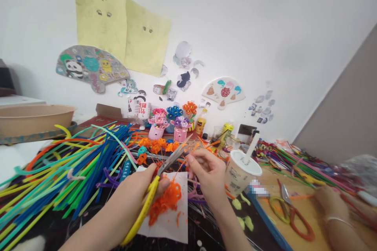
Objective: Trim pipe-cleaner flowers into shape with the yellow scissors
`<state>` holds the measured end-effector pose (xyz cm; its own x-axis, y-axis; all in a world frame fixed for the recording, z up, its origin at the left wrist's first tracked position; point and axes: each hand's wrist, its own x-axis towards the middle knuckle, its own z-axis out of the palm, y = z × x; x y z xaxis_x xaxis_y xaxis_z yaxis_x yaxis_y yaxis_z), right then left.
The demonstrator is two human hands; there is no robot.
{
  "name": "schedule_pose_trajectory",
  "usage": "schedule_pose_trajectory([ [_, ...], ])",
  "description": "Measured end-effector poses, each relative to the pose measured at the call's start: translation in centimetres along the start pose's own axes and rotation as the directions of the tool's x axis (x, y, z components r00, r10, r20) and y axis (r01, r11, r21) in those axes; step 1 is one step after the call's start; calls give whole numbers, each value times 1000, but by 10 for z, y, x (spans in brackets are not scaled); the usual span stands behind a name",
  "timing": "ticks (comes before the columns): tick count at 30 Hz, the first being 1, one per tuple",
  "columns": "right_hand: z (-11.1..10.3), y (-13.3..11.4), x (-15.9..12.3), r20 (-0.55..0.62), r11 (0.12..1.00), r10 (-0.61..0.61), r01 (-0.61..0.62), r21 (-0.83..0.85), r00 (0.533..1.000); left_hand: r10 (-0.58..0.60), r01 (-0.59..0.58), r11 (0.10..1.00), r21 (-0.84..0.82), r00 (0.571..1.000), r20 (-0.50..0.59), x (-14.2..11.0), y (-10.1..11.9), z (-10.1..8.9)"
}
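Note:
My left hand (144,188) is closed around yellow-handled scissors (150,200), whose blades point up and to the right. Beside the blade tips, my right hand (207,172) pinches a thin orange pipe cleaner (179,168); its fingers partly hide the piece. Under both hands lies a white sheet of paper (176,233) bearing a heap of fuzzy orange pipe-cleaner pieces (166,202). Just beyond the blades, orange pipe-cleaner flowers (156,146) and a teal one (142,151) sit in a row.
Many coloured pipe cleaners (85,172) spread across the left. A paper cup with a straw (243,168) stands right of my right hand. Orange-handled scissors (297,219) lie near another person's hand (331,200). Small flower pots (180,133) and a bottle (201,122) stand along the wall.

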<state>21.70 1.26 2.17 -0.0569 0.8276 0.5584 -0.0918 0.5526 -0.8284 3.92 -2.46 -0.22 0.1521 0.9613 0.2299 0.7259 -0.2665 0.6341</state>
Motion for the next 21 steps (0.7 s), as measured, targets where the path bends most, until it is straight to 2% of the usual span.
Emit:
schedule_pose_trajectory([
  [6,2,0,-3,5,999,-29,29,-30,1000,-83,70,992,105,990,118,-3,15,-2],
  [17,3,2,-6,28,994,-52,55,-90,998,-139,121,985,121,978,157,-1,20,-1],
  [21,1,3,-6,51,983,-82,90,-162,995,-152,115,969,218,975,160,-2,22,-5],
])
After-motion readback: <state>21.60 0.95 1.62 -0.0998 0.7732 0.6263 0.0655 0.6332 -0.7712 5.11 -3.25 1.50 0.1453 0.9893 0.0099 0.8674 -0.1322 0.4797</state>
